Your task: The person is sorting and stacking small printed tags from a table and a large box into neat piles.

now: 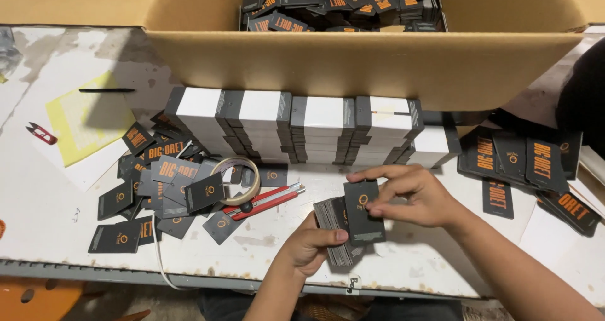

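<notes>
Dark card stack (pixel 338 233) in left hand (pixel 309 248), near table edge (pixel 252 282)

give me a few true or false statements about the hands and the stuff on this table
1. The left hand grips a stack of dark cards. True.
2. The right hand pinches a single dark card. True.
3. The red cutter lies inside the cardboard box. False: it lies on the table, beside a roll of tape.
4. The box is empty. False: it holds many dark cards.
5. White bundles stand in a row in front of the box. True.
</notes>
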